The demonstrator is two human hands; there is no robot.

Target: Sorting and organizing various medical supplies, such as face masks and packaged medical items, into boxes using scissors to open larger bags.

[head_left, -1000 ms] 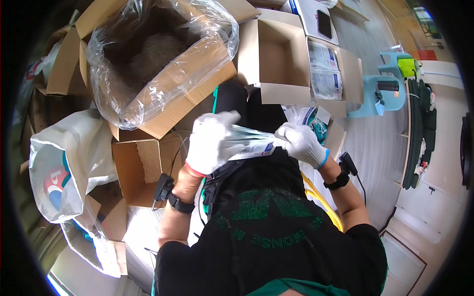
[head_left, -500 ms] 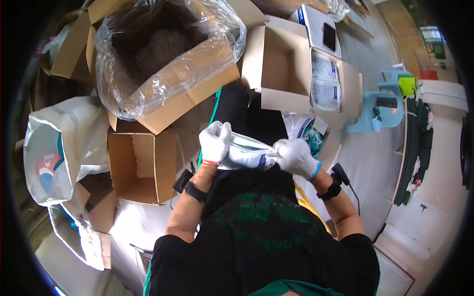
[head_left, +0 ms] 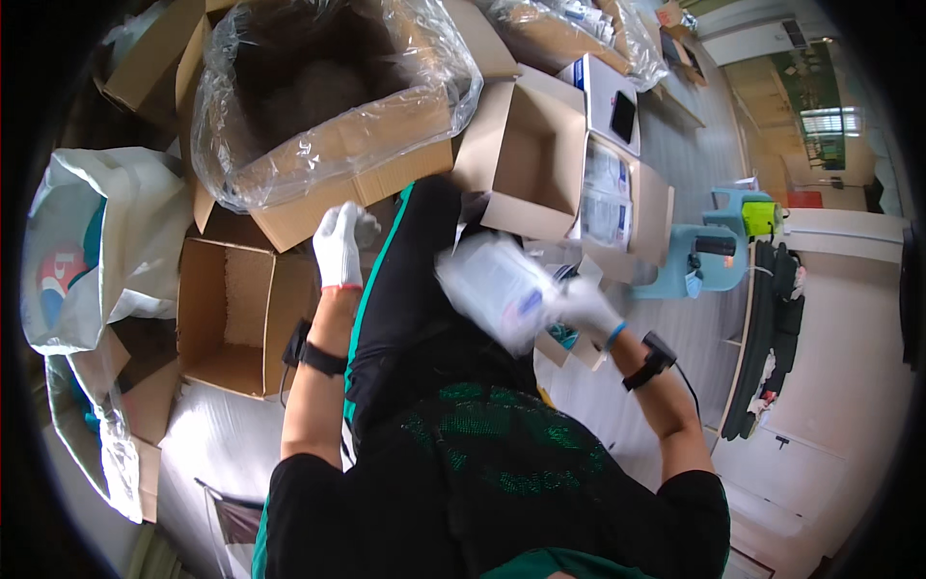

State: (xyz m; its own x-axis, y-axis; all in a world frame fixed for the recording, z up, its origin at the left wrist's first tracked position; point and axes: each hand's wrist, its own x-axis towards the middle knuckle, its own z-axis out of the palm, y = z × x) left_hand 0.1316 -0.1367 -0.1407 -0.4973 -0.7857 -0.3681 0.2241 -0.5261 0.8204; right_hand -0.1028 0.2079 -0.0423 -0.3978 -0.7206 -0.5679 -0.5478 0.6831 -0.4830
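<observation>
My right hand (head_left: 586, 309), in a white knit glove with a blue cuff edge, grips one side of a flat, clear-and-white plastic packet (head_left: 497, 289) with a blue mark. Motion blurs the packet, which hangs in front of my body. My left hand (head_left: 338, 249), in a white glove with a red cuff edge, is apart from the packet with nothing seen in it. Its fingers point up and away, with the thumb side set off from them. The large cardboard box (head_left: 357, 193) lined with clear plastic lies just beyond it.
An open empty-looking carton (head_left: 535, 154) stands ahead, beside a carton of similar packets (head_left: 608, 198). A phone (head_left: 623, 118) lies on a white box. Left are a small brown box (head_left: 224, 318) and a white sack (head_left: 145, 241). A blue stool (head_left: 690, 265) stands right.
My left hand has let go of the packet and moved left. My right hand keeps the packet, which has swung out flatter and wider. The view has shifted slightly.
</observation>
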